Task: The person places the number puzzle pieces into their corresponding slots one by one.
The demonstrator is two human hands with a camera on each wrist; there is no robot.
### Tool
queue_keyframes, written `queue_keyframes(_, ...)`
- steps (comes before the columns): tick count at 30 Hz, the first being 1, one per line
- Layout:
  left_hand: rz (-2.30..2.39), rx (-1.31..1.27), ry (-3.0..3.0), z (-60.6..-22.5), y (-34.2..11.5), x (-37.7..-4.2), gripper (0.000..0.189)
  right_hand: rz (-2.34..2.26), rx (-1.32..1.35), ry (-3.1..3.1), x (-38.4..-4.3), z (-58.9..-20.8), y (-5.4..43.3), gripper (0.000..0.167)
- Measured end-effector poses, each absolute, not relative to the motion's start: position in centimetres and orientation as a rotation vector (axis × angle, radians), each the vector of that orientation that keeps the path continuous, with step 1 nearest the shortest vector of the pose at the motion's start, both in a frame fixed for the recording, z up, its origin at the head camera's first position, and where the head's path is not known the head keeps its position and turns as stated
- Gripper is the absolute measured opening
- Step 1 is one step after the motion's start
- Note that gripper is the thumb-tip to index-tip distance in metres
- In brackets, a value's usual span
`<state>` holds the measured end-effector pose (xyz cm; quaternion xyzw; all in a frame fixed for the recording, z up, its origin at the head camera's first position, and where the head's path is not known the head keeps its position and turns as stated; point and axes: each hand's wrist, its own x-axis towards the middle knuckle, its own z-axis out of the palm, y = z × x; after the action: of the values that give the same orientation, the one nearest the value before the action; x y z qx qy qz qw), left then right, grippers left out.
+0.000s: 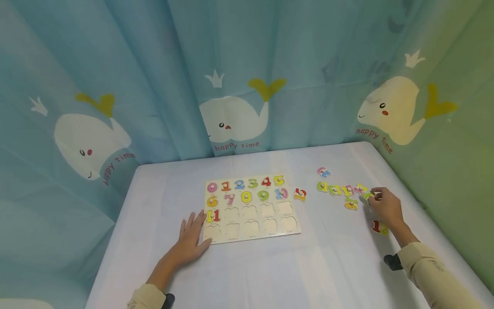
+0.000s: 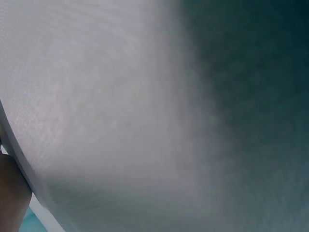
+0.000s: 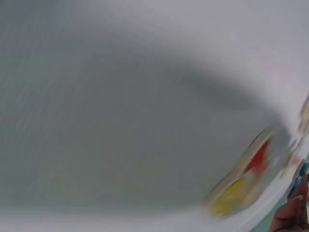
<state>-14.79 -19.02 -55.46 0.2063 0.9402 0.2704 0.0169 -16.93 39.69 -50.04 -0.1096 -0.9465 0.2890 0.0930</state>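
Note:
A wooden number puzzle board (image 1: 251, 239) lies on the table, with pegged pieces 0 to 11 in its upper slots and bare slots below. My left hand (image 1: 189, 240) rests with spread fingers at the board's left edge, thumb at its near corner. To the right, my right hand (image 1: 387, 208) pinches a number piece (image 3: 298, 180) between thumb and fingers, at the end of a row of loose pieces; its number is hidden. A red and yellow number piece (image 1: 380, 228) lies below that hand and shows blurred in the right wrist view.
Several loose number pieces (image 1: 335, 189) form a row right of the board. A red and orange piece (image 1: 300, 195) lies by the board's right edge, a blue and pink one (image 1: 323, 172) farther back. Whale-printed curtains (image 1: 162, 128) hang behind the white table (image 1: 262, 274).

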Motion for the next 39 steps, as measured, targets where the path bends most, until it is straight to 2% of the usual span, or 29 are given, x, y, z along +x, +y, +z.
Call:
queue_keyframes(12,0.849,0.632,2.922,-55.7,-19.0,-14.9,0.076,0.911,0.277,-2.848,-20.1,-49.6,29.2,0.032)
queue_keyframes(25,0.819,0.594,2.91,-55.0,-18.7,-14.9,0.076,0.92,0.66,-2.926,-21.6,-50.0,18.3,0.032)
queue_keyframes(39,0.808,0.594,2.902,-55.4,-18.9,-15.1,0.076,0.866,0.975,-3.02,-21.0,-51.6,8.0,0.027)
